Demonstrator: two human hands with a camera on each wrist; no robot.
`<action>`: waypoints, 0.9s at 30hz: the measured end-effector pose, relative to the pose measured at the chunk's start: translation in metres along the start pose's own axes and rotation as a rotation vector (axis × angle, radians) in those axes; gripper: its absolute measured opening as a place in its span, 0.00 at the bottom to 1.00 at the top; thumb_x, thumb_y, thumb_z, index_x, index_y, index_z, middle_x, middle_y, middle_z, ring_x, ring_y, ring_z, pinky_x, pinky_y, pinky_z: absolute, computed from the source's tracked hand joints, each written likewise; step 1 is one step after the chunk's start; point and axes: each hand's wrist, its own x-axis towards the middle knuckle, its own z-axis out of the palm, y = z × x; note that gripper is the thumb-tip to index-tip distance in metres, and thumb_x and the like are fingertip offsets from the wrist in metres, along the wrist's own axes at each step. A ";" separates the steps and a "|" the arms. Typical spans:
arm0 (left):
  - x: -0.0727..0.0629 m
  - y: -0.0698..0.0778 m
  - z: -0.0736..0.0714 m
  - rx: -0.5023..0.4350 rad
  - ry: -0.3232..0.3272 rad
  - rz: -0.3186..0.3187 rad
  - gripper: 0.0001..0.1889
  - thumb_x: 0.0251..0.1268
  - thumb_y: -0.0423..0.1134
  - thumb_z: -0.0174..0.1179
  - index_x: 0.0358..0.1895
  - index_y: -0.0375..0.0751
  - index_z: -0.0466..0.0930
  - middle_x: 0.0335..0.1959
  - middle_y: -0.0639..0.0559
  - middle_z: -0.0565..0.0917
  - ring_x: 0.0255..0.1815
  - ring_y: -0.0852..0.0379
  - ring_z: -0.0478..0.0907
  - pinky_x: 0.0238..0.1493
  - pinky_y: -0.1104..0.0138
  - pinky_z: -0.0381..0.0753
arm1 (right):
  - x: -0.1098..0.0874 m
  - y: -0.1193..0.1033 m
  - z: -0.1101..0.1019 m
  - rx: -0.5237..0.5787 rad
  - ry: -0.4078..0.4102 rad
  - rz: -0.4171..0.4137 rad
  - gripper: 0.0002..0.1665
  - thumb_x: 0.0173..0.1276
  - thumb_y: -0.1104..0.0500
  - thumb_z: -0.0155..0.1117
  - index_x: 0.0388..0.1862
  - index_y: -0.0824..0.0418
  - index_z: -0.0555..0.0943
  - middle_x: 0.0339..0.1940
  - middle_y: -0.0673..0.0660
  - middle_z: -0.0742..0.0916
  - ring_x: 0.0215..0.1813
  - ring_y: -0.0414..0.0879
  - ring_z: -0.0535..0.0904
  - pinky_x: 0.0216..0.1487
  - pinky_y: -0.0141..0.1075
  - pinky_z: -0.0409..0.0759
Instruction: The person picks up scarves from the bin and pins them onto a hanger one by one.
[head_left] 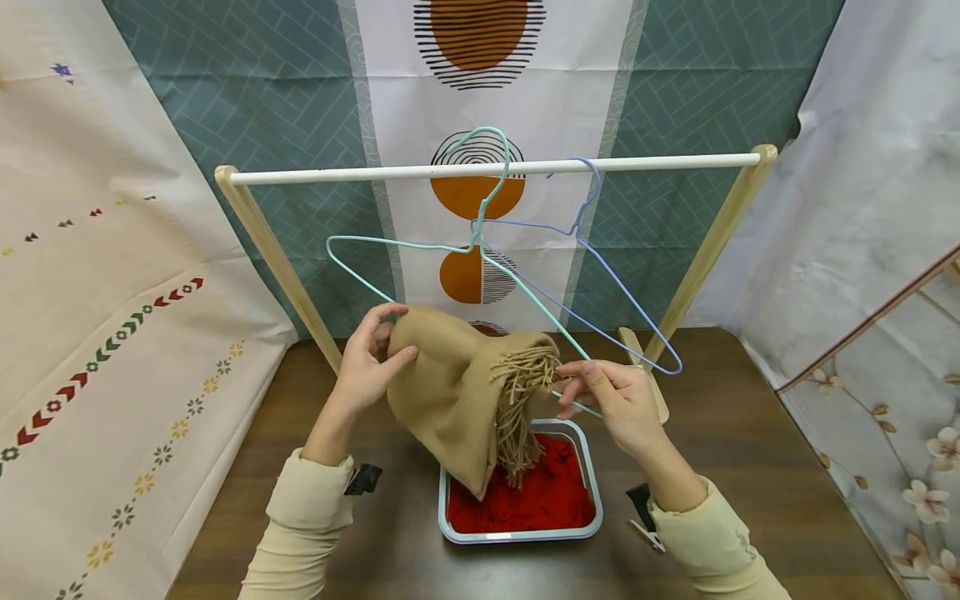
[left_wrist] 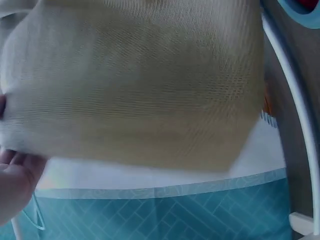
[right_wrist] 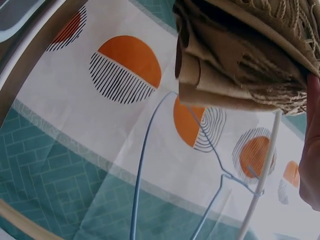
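A tan scarf with a twisted fringe (head_left: 450,379) hangs in folds at the lower part of a turquoise hanger (head_left: 525,287), covering most of its bottom bar. My left hand (head_left: 369,354) grips the scarf's left edge, thumb in front and fingers partly hidden behind the cloth. On the other side my right hand (head_left: 618,400) pinches the fringed edge between thumb and fingertips, close to the hanger's right corner. The right wrist view shows the folded layers of the scarf (right_wrist: 220,82) from below, with the right hand (right_wrist: 311,150) at its edge.
A blue-purple hanger (head_left: 618,279) hangs to the right on the white rail (head_left: 337,175) of a wooden-legged rack. Below the scarf, a light-blue-rimmed tray (head_left: 517,537) holds red cloth (head_left: 555,500). A small clip (head_left: 647,535) lies on the dark table near the right sleeve.
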 end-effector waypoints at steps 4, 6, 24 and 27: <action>0.006 0.008 0.000 -0.014 0.021 0.122 0.14 0.54 0.17 0.55 0.45 0.26 0.74 0.31 0.41 0.79 0.25 0.63 0.71 0.26 0.75 0.71 | -0.001 0.002 -0.004 -0.022 -0.025 0.007 0.17 0.71 0.71 0.41 0.36 0.88 0.72 0.22 0.56 0.83 0.21 0.46 0.81 0.26 0.39 0.80; 0.011 0.016 0.000 -0.020 0.010 0.154 0.08 0.55 0.17 0.54 0.38 0.25 0.77 0.31 0.46 0.79 0.28 0.63 0.72 0.29 0.75 0.70 | -0.002 0.003 -0.006 -0.017 -0.044 0.008 0.17 0.71 0.72 0.40 0.36 0.87 0.72 0.22 0.56 0.84 0.22 0.46 0.81 0.25 0.39 0.80; 0.031 0.033 -0.014 -0.005 0.063 -0.084 0.11 0.61 0.26 0.55 0.46 0.24 0.77 0.41 0.46 0.81 0.38 0.61 0.75 0.38 0.74 0.73 | -0.008 0.002 -0.017 -0.051 -0.077 -0.065 0.18 0.69 0.75 0.40 0.40 0.70 0.80 0.22 0.63 0.83 0.20 0.46 0.81 0.24 0.37 0.79; 0.029 0.030 -0.017 0.165 0.060 -0.050 0.12 0.58 0.28 0.59 0.46 0.28 0.79 0.42 0.44 0.80 0.40 0.60 0.73 0.41 0.73 0.71 | -0.006 -0.002 -0.019 -0.073 -0.060 -0.060 0.18 0.69 0.75 0.40 0.39 0.71 0.80 0.22 0.60 0.84 0.20 0.46 0.81 0.25 0.37 0.80</action>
